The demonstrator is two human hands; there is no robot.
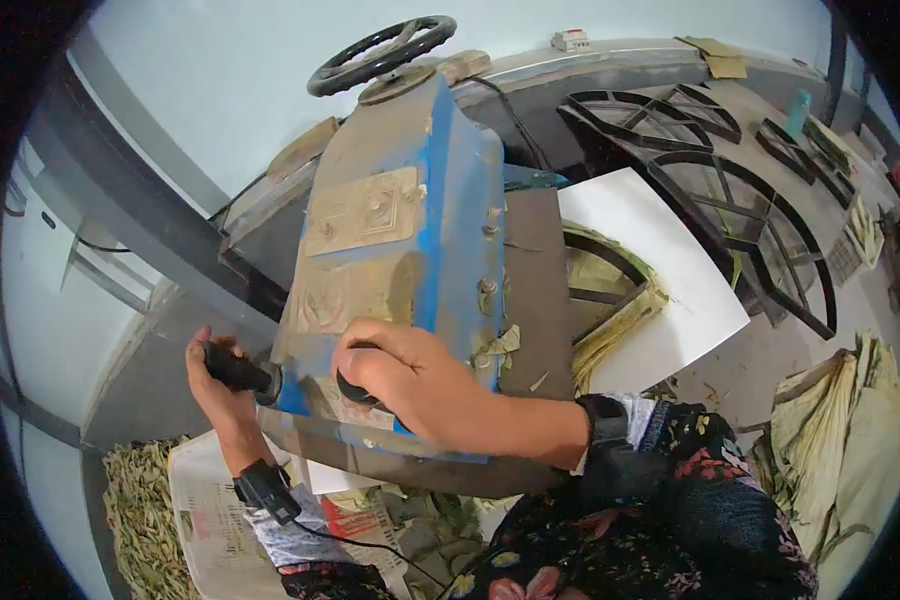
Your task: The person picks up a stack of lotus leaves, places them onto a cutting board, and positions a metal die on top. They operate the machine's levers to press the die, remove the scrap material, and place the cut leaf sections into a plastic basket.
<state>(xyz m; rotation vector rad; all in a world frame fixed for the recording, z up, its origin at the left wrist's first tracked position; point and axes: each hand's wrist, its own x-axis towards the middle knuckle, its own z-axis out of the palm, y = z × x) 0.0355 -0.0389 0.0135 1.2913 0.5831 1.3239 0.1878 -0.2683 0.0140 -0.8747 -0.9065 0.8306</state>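
Note:
A dusty blue machine (465, 230) stands before me, with a black handwheel (382, 55) on top and worn plates on its sloping cover. My left hand (222, 408) is wrapped round a black side handle (236, 368) at the machine's lower left. Over the lower cover, my right hand (425, 388) is closed on a black knob (356, 378), partly hidden by its fingers. Right of the machine, a black curved frame (625, 254) lies on a white board (685, 290), with dried leaf strips (620, 325) along it.
Several black curved frames (745, 235) lie at the right. Dried pleated leaves (835, 440) spread at the lower right. A white basket (195, 490) stands at the lower left beside a heap of leaf scraps (138, 500). A grey post (140, 170) rises on the left.

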